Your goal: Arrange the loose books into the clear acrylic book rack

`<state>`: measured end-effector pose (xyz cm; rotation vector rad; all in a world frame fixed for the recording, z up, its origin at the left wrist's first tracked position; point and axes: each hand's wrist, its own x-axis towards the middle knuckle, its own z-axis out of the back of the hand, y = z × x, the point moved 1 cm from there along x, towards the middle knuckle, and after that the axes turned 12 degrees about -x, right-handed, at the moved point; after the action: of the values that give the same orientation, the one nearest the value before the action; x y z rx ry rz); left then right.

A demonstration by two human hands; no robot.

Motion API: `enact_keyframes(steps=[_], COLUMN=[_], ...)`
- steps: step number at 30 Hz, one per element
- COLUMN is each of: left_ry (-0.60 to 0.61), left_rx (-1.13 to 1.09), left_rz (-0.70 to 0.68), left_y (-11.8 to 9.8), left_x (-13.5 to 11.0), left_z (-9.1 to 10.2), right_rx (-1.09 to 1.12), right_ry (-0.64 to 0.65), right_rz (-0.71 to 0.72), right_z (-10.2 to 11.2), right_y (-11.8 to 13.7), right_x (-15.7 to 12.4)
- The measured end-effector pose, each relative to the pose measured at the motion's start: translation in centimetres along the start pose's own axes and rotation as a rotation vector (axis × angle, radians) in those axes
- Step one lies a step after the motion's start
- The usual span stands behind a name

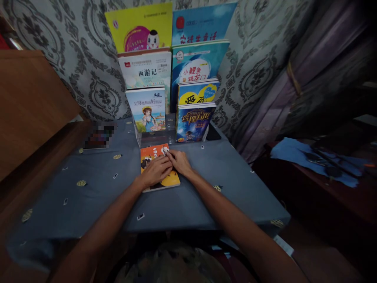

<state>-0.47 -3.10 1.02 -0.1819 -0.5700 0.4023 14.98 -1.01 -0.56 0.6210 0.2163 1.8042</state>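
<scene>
A grey fabric backdrop with dark ornate medallions (98,84) rises behind everything, beyond the far edge of the surface (100,204), which wears a blue-grey cloth printed with small yellow pineapples. A purple gathered curtain (273,90) hangs at the far right. On the far part of the surface, a clear plastic stand (156,138) holds upright books in two columns: a tall yellow-green book (129,27) at the far left, a tall blue book (203,19) at the far right, smaller ones nearer. An orange-and-yellow paperback book (153,154) lies flat, just nearer than the stand. The left hand (157,169) rests over its middle, fingers bent and close together; the right hand (179,162) meets them at its right side, and I cannot tell whether either pinches anything. A black flat rectangular object (213,133) lies right of the stand.
</scene>
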Motion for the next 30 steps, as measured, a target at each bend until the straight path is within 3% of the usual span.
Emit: enact_keyframes(steps=[30], left_ry=[-0.014], left_rx=[0.014], left_rz=[-0.024], left_y=[0.17], left_x=[-0.13], left_z=[-0.07], right_rx=[-0.012], right_ry=[0.005], right_rz=[-0.002], right_z=[-0.09], right_y=[-0.07], right_x=[0.11])
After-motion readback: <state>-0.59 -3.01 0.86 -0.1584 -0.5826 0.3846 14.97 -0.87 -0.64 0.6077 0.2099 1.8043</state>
